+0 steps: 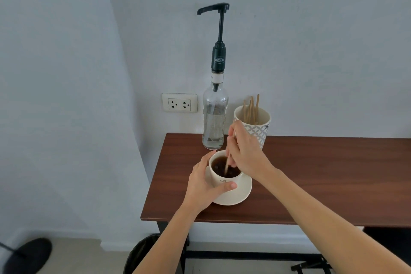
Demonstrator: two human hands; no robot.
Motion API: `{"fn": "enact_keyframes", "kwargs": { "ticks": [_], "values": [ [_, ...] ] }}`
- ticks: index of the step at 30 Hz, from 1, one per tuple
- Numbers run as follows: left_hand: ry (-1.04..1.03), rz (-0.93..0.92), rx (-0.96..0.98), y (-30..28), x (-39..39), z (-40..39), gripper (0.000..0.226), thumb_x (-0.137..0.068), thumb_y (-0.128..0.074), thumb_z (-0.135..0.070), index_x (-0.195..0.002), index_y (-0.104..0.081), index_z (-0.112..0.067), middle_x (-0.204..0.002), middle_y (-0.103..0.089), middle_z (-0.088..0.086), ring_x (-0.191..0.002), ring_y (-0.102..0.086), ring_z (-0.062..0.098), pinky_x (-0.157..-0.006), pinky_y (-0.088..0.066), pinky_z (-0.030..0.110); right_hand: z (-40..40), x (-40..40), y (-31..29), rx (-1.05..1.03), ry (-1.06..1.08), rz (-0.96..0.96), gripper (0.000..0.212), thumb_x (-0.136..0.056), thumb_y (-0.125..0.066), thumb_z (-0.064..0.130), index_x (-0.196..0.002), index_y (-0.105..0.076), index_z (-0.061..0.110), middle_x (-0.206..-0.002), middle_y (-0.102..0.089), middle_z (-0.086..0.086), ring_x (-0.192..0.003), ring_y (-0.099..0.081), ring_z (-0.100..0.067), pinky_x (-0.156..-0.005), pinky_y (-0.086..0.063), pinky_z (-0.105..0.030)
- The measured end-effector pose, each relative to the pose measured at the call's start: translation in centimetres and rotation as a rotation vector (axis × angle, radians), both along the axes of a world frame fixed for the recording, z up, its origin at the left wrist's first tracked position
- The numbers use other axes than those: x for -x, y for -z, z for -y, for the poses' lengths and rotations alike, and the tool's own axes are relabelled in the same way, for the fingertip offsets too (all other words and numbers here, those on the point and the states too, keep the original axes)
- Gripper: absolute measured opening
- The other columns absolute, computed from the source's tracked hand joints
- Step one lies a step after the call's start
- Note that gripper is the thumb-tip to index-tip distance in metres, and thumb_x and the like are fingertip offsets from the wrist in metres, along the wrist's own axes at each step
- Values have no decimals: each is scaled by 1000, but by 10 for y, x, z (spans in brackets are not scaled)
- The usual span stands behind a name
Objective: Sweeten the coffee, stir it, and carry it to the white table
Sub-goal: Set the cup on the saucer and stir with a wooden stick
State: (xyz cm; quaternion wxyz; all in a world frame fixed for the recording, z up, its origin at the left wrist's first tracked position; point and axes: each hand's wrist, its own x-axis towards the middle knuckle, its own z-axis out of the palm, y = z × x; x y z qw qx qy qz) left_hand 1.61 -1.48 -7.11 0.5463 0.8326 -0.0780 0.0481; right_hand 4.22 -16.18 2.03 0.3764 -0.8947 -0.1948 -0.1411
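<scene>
A cream cup (219,179) of dark coffee (219,165) stands on a cream saucer (240,194) near the left end of a brown wooden table (322,176). My left hand (205,184) wraps around the cup's left and front side. My right hand (244,151) hovers over the cup, pinching a thin wooden stirrer (226,165) whose lower end dips into the coffee. Behind the cup stands a clear syrup bottle (215,115) with a tall black pump (219,35).
A patterned paper cup (259,127) with several wooden stirrers stands at the back of the table against the wall. A wall socket (179,103) is left of the bottle. A dark bin (144,253) sits under the table's left end; a dark object (27,256) lies on the floor.
</scene>
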Motion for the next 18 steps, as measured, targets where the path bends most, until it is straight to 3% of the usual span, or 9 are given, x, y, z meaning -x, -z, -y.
{"fn": "enact_keyframes", "kwargs": {
  "ticks": [3, 6, 8, 11, 15, 18],
  "values": [
    [3, 1, -2, 2, 0, 0, 98, -50, -82, -77, -136, -39, -55, -136, -58, -24, -133, -51, 11, -110, -46, 49, -4, -3, 1, -74, 12, 25, 5, -106, -41, 12, -102, -42, 15, -73, -69, -11, -57, -69, -23, -57, -62, -37],
    [-3, -1, 3, 1, 1, 0, 98, -50, -82, -78, -135, -38, -56, -139, -56, -23, -135, -49, 11, -112, -44, 49, 7, -8, 1, 73, 55, 100, 9, -105, -41, 9, -101, -38, 18, -67, -62, -10, -54, -63, -24, -55, -55, -46],
    [-3, -2, 4, 1, 1, 0, 99, -50, -82, -77, -136, -39, -54, -138, -57, -23, -135, -50, 11, -111, -44, 49, 8, -3, 1, 70, 16, 63, 13, -104, -40, 8, -98, -37, 19, -66, -62, -14, -52, -61, -26, -55, -54, -48],
    [4, 1, -5, 2, 0, 0, 99, -50, -81, -78, -136, -38, -55, -137, -58, -23, -134, -51, 11, -110, -46, 48, -3, 4, 0, -23, -49, 52, 8, -106, -40, 12, -100, -40, 17, -70, -68, -14, -54, -67, -21, -59, -60, -39],
    [0, 2, 2, 1, 2, 0, 96, -50, -80, -79, -134, -38, -56, -138, -57, -23, -134, -50, 10, -112, -44, 48, 5, -7, -1, 68, 7, 86, 9, -104, -40, 9, -100, -39, 17, -68, -61, -12, -54, -62, -26, -56, -54, -50],
    [2, 6, 0, 0, 1, 0, 94, -52, -81, -77, -134, -39, -55, -136, -58, -24, -132, -51, 8, -111, -45, 48, 2, 2, -2, -12, -59, 18, 9, -105, -40, 8, -100, -40, 15, -69, -66, -16, -53, -65, -28, -57, -57, -46]
  ]
}}
